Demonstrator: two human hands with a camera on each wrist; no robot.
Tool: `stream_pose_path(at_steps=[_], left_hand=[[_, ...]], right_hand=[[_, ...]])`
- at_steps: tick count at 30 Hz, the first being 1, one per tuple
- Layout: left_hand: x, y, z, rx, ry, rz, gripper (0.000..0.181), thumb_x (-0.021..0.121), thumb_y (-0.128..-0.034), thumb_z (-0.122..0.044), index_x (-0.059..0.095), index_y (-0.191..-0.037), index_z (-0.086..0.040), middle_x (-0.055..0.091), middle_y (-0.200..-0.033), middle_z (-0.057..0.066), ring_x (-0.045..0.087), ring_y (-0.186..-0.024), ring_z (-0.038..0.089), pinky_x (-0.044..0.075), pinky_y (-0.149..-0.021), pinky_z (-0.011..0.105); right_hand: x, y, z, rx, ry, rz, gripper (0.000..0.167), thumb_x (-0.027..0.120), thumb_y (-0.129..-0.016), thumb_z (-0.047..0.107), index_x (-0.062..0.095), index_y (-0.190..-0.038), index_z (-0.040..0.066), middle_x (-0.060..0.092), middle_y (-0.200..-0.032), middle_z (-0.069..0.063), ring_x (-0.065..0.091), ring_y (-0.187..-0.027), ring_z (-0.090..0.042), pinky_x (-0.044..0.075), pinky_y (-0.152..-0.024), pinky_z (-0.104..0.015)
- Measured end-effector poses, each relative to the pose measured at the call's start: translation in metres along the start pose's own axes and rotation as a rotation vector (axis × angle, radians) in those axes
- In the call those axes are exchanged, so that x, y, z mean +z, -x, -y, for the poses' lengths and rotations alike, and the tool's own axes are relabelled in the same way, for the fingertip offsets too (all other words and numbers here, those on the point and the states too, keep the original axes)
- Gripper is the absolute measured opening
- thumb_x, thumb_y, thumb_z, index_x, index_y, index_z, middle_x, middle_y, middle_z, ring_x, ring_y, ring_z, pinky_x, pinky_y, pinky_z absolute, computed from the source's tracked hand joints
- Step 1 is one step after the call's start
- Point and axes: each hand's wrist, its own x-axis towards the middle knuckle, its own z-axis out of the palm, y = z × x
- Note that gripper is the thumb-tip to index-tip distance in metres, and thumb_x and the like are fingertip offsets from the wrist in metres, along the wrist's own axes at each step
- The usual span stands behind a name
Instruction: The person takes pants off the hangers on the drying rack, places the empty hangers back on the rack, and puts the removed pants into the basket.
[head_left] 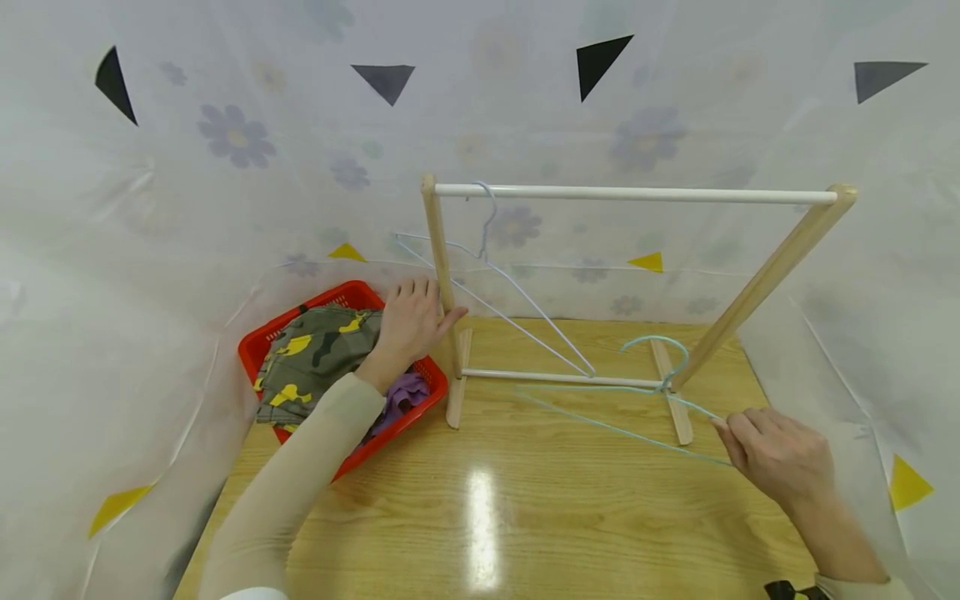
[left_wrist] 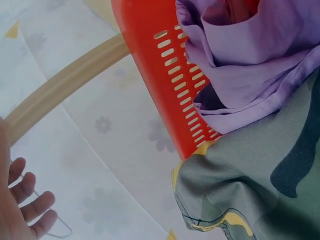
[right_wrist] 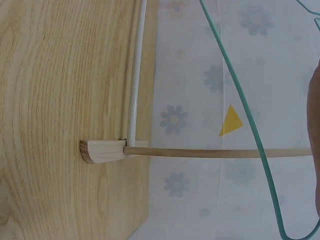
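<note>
In the head view my right hand (head_left: 783,454) grips one end of a teal wire hanger (head_left: 663,337), held low before the rack's right side with its hook up. The hanger's wire (right_wrist: 240,92) crosses the right wrist view. My left hand (head_left: 412,321) is at the left wooden post (head_left: 437,229), thumb and fingers on either side of it. Its loosely bent fingers (left_wrist: 37,205) show in the left wrist view, not wrapped round the post. A lavender hanger (head_left: 483,242) hangs bare from the white rail (head_left: 637,194), near its left end.
A red basket (head_left: 435,383) left of the rack contains a camouflage garment (head_left: 322,350) and purple cloth (head_left: 405,396). The rack's feet (head_left: 454,408) stand on a wooden table (head_left: 600,517). Flower-patterned sheeting (head_left: 300,192) surrounds the table. A dark object (head_left: 783,590) is near the right sleeve.
</note>
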Motion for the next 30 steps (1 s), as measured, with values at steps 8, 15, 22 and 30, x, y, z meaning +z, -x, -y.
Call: stream_pose_path(at_steps=[8, 15, 22, 30], left_hand=[[0.007, -0.001, -0.003, 0.052, -0.11, -0.115, 0.054, 0.05, -0.1073, -0.054, 0.058, -0.09, -0.003, 0.054, -0.084, 0.011, 0.056, -0.084, 0.031, 0.047, -0.078, 0.041], [0.01, 0.0, -0.005, 0.069, -0.145, -0.174, 0.051, 0.052, -0.1076, -0.05, 0.056, -0.086, -0.004, 0.051, -0.082, 0.01, 0.053, -0.082, 0.029, 0.045, -0.075, 0.039], [0.008, 0.001, -0.006, 0.073, -0.143, -0.145, 0.05, 0.047, -0.1104, -0.047, 0.056, -0.089, -0.004, 0.052, -0.084, 0.01, 0.054, -0.083, 0.029, 0.045, -0.076, 0.04], [0.008, 0.002, -0.005, 0.087, -0.142, -0.177, 0.048, 0.05, -0.1092, -0.046, 0.056, -0.088, -0.004, 0.05, -0.083, 0.01, 0.051, -0.08, 0.028, 0.043, -0.074, 0.038]], right_hand=[[0.003, 0.018, -0.017, -0.002, 0.03, 0.064, 0.058, 0.044, -0.113, 0.037, 0.041, -0.065, 0.005, 0.043, -0.05, -0.006, 0.034, -0.037, -0.022, 0.017, -0.034, -0.03], [0.003, 0.022, -0.023, 0.019, 0.047, 0.055, 0.057, 0.045, -0.112, 0.036, 0.04, -0.064, 0.005, 0.038, -0.051, -0.005, 0.032, -0.038, -0.024, 0.016, -0.035, -0.032], [0.002, 0.018, -0.025, 0.021, 0.061, 0.054, 0.057, 0.045, -0.112, 0.036, 0.039, -0.064, 0.005, 0.034, -0.049, -0.003, 0.029, -0.038, -0.021, 0.013, -0.036, -0.03], [-0.001, 0.008, -0.027, 0.034, 0.086, 0.048, 0.057, 0.045, -0.111, 0.036, 0.039, -0.064, 0.005, 0.035, -0.049, -0.006, 0.028, -0.038, -0.023, 0.012, -0.036, -0.03]])
